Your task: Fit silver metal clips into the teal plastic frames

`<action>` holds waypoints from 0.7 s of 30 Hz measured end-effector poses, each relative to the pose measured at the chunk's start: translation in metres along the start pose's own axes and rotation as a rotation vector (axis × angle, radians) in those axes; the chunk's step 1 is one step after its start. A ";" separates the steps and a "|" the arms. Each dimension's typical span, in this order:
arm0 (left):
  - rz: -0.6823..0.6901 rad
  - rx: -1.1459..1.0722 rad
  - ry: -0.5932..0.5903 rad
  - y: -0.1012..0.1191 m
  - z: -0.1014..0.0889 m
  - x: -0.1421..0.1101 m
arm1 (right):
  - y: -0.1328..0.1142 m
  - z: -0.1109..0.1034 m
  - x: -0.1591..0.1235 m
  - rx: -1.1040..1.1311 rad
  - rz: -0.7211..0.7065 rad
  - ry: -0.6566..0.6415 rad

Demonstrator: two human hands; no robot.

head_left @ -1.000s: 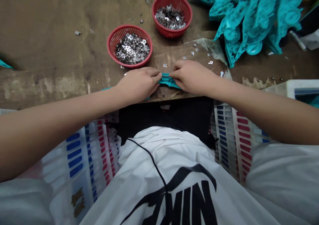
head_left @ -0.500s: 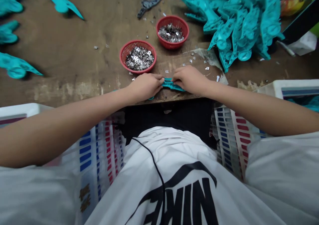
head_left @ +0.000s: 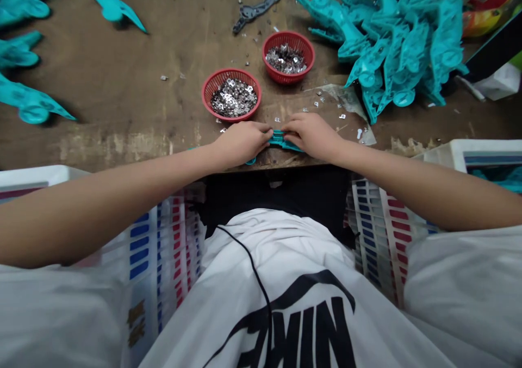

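A teal plastic part (head_left: 278,138) lies at the table's front edge, between my two hands and partly covered by them. My left hand (head_left: 243,142) is closed on its left end, thumb and fingers pinched together. On its right side, my right hand (head_left: 310,134) grips it with bent fingers; whether a small metal piece is also in those fingertips is hidden. Just beyond my left hand stands a red basket (head_left: 207,97) holding small silver metal clips (head_left: 234,97). A second red basket (head_left: 310,66) of similar clips sits farther back to the right.
A heap of teal plastic parts (head_left: 402,47) covers the back right of the table. More teal parts (head_left: 35,104) lie at the left. A dark grey part (head_left: 256,10) rests at the back, and loose clips are scattered near my right hand. White crates (head_left: 460,148) flank my lap.
The whole table view has shifted slightly right, as the camera moved. Both hands keep their hold on the teal part, with only small shifts of the fingers.
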State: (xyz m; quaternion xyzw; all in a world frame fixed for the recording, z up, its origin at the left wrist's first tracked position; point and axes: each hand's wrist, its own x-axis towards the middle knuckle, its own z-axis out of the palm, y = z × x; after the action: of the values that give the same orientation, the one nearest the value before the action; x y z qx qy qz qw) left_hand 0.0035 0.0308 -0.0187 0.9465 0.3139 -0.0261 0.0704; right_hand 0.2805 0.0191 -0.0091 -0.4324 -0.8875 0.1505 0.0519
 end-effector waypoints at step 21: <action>-0.011 -0.122 0.038 -0.004 -0.002 0.000 | -0.004 -0.024 0.000 0.312 0.178 0.246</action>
State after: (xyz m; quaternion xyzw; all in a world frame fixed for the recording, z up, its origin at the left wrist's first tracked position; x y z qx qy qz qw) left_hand 0.0009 0.0340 -0.0173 0.9390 0.3216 0.0105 0.1217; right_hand 0.2826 0.0220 0.0153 -0.5111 -0.7986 0.2363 0.2126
